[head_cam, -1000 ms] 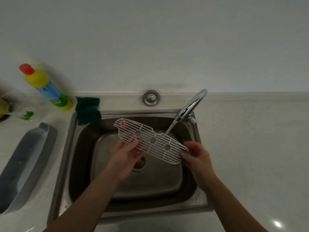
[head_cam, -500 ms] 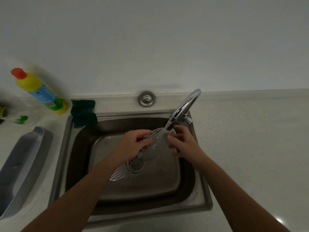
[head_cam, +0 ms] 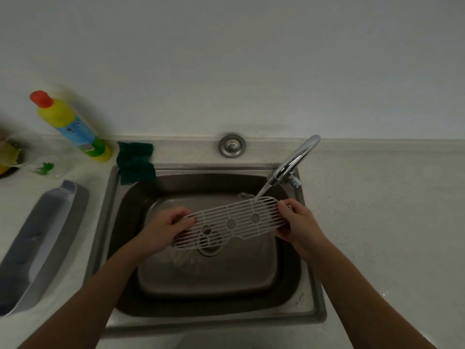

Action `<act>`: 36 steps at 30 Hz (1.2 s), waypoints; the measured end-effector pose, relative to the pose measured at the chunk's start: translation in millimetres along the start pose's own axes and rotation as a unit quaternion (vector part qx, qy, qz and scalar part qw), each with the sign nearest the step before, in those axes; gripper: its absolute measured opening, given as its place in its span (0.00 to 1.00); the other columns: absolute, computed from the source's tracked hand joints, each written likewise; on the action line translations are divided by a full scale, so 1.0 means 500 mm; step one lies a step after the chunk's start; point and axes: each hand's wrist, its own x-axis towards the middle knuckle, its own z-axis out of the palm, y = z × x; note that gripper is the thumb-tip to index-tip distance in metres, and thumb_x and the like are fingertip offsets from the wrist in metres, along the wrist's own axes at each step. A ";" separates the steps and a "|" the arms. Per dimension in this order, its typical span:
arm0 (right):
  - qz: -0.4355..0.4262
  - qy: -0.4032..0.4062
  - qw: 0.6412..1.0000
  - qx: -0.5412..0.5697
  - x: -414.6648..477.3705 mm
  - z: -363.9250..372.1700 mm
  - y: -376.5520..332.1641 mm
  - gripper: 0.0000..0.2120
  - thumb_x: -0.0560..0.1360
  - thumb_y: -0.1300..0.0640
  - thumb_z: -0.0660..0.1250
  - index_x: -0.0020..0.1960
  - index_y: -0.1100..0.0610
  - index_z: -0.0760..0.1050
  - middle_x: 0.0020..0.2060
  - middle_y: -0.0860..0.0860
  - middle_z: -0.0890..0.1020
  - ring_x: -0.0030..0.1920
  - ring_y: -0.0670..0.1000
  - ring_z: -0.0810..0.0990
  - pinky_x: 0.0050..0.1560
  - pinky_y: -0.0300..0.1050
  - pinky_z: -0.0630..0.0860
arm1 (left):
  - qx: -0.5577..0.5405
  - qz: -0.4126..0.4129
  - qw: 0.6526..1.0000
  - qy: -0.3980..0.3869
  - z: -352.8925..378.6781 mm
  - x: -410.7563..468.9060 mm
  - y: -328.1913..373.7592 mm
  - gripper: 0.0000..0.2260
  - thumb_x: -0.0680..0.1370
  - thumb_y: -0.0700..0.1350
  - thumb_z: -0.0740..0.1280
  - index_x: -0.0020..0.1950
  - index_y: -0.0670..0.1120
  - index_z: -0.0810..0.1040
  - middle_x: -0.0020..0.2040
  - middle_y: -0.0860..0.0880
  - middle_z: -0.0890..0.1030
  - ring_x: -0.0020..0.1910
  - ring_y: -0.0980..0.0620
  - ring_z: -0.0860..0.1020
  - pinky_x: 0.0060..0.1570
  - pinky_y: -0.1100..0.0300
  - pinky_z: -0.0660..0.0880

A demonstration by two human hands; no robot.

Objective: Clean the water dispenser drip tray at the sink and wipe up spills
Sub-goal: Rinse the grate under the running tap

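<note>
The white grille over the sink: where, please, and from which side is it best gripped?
I would take the white grille by its short ends, one hand from each side, as the left hand and right hand do: it is long, flat and thin, and its middle is left free for the water.

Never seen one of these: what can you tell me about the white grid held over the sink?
The white drip tray grate looks like plastic: a long, round-ended grid of thin slats with three round holes along its middle. It is held roughly level above the sink. The left hand grips its left end, the right hand its right end, and water from the faucet lands on its far right edge.
</note>
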 end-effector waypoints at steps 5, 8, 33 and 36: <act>0.024 0.026 0.999 -0.001 0.018 0.015 -0.008 0.11 0.85 0.47 0.60 0.58 0.50 0.79 0.53 0.53 0.86 0.51 0.57 0.88 0.53 0.60 0.84 | -0.114 -0.038 0.987 0.106 0.014 -0.046 -0.001 0.10 0.86 0.46 0.61 0.51 0.50 0.81 0.44 0.44 0.84 0.38 0.47 0.84 0.34 0.59 0.82; 0.032 0.074 0.996 -0.049 0.035 0.004 -0.011 0.09 0.85 0.49 0.60 0.61 0.49 0.76 0.56 0.53 0.83 0.51 0.58 0.87 0.52 0.60 0.85 | -0.134 -0.034 0.979 0.148 0.027 -0.061 0.001 0.10 0.86 0.49 0.60 0.52 0.52 0.81 0.46 0.44 0.84 0.39 0.45 0.84 0.32 0.56 0.83; -0.096 0.153 0.931 -0.317 0.142 -0.062 -0.091 0.12 0.80 0.55 0.67 0.63 0.54 0.77 0.51 0.52 0.80 0.51 0.54 0.78 0.51 0.47 0.71 | 0.114 -0.072 0.966 0.220 0.000 -0.158 -0.028 0.06 0.84 0.46 0.65 0.49 0.52 0.79 0.41 0.53 0.83 0.39 0.57 0.82 0.41 0.59 0.78; -0.103 0.128 0.933 -0.320 0.116 -0.050 -0.084 0.09 0.78 0.54 0.70 0.57 0.52 0.76 0.51 0.53 0.82 0.51 0.56 0.80 0.49 0.49 0.72 | 0.101 -0.077 0.961 0.246 -0.026 -0.178 -0.010 0.05 0.84 0.48 0.65 0.49 0.53 0.78 0.41 0.54 0.83 0.39 0.56 0.82 0.35 0.63 0.75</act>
